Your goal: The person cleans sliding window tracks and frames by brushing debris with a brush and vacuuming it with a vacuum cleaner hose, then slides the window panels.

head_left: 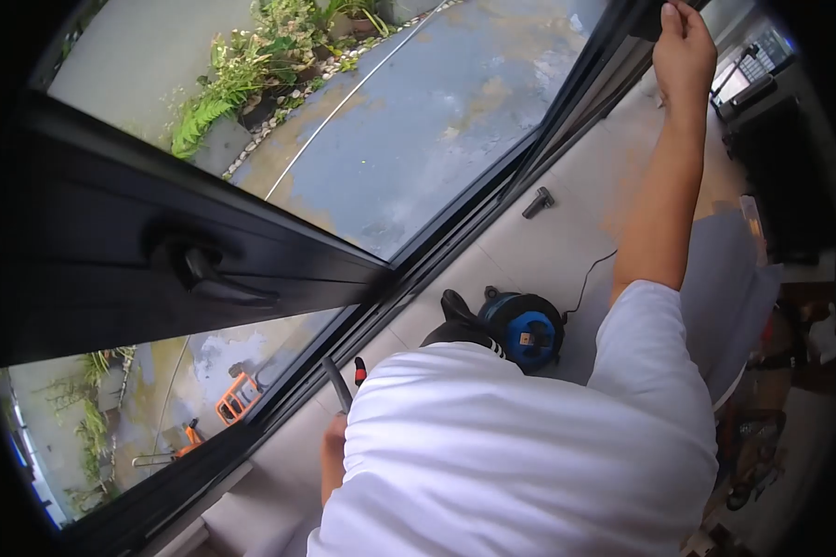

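Note:
My right arm stretches up to the top right, and my right hand (685, 56) is closed with its fingers pinched together. A dark object (647, 22) by the window frame is at its fingertips, too cut off to name. At the lower left, my left hand (333, 434) shows only in part beside my white shirt. It is closed round the lower end of a dark grey bar (337, 384) that points up along the door track. Just right of the bar, a small red and black object (359, 371) lies on the floor.
A black door (111, 232) with a lever handle (221, 278) stands open across the left. A blue and black cable reel (529, 336) sits by my black shoe (457, 306). A black tool (537, 202) lies on the tiles. Outside is an orange-framed item (238, 399).

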